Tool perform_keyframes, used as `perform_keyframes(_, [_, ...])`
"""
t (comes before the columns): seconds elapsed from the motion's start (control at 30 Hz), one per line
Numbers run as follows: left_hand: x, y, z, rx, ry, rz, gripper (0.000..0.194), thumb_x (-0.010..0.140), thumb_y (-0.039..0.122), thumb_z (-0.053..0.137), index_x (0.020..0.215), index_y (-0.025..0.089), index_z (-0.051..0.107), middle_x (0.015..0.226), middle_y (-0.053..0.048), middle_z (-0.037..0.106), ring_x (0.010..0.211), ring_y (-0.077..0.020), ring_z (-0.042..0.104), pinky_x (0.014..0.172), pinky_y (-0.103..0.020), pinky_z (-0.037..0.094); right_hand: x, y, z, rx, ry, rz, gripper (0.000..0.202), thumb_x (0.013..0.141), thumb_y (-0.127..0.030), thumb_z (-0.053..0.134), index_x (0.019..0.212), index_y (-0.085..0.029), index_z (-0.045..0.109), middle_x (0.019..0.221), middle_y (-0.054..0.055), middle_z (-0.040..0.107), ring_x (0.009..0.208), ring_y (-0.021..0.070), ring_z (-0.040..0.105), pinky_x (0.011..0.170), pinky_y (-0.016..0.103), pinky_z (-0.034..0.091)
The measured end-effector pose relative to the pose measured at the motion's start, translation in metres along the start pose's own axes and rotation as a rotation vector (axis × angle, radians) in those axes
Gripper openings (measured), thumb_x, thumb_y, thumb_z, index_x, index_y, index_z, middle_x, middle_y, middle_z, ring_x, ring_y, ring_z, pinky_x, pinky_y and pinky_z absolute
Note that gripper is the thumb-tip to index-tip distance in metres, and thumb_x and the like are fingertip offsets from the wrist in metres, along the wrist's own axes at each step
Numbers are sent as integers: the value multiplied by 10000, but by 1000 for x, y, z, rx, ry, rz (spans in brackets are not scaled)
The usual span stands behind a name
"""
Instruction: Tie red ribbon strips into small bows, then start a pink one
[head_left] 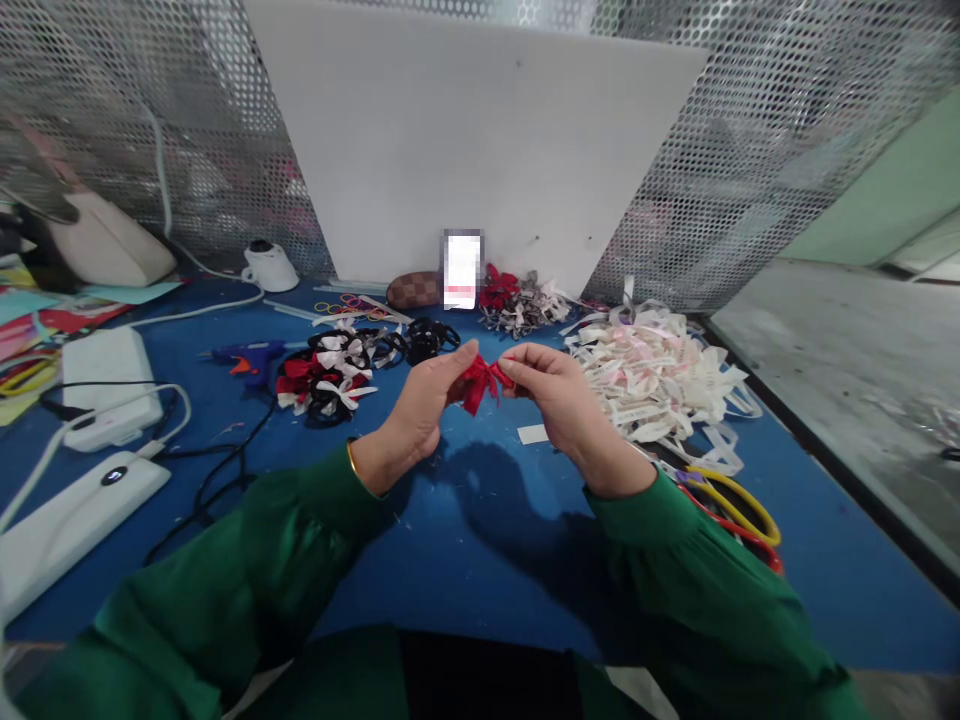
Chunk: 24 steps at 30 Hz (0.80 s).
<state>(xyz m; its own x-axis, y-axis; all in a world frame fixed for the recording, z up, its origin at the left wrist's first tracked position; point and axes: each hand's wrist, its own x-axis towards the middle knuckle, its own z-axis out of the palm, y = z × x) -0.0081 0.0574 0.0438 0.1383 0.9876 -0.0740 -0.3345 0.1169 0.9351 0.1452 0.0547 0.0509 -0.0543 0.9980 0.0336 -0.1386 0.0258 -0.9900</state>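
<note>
A small red ribbon bow (477, 380) is held above the blue table, in the middle of the view. My left hand (426, 395) pinches its left side between thumb and fingers. On the other side, my right hand (553, 388) grips the bow's right loop with thumb and forefinger. Beneath my right hand lies a small white strip (533, 434). Just beyond my left hand is a bunch of black hair ties (427, 338). A heap of pale ribbon pieces (645, 375) spreads to the right of my right hand.
Finished-looking bows (326, 375) and a blue glue gun (251, 358) lie at left, near a power strip (112, 385) and cables. Scissors (735, 510) rest by my right forearm. A phone (461, 268) stands against the white board (480, 150), beside red and grey bows (517, 300).
</note>
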Motion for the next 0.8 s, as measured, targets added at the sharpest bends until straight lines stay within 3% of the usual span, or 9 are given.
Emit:
perform_keyframes(0.17, [-1, -1, -1, 118, -26, 13, 320, 675, 411, 823, 633, 144, 653, 585, 9, 558, 543, -98, 451, 515, -245, 350, 1, 3, 1, 6, -27, -23, 229, 688, -377, 769, 692, -175, 659, 625, -25, 593, 567, 100, 521, 590, 264, 417])
perform_keyframes(0.33, [0, -2, -1, 102, 22, 47, 312, 687, 408, 813, 613, 153, 649, 568, 21, 532, 542, -93, 432, 522, -246, 344, 5, 2, -3, 47, 20, -8, 358, 751, -529, 719, 751, -174, 676, 673, -11, 602, 559, 102, 535, 578, 274, 404])
perform_keyframes(0.53, [-1, -1, -1, 110, 3, 21, 319, 688, 432, 814, 648, 151, 669, 594, 14, 552, 548, -96, 440, 527, -250, 341, 1, -2, -2, 5, 7, -63, 213, 730, -367, 754, 677, -181, 664, 621, -18, 589, 587, 105, 498, 616, 274, 411])
perform_keyframes(0.8, [-4, 1, 1, 173, -54, -8, 283, 613, 381, 857, 676, 143, 719, 613, -15, 631, 565, -113, 492, 541, -257, 339, 0, 6, 2, 37, 39, -93, 179, 729, -292, 716, 608, -185, 637, 568, -22, 560, 574, 106, 461, 592, 269, 375])
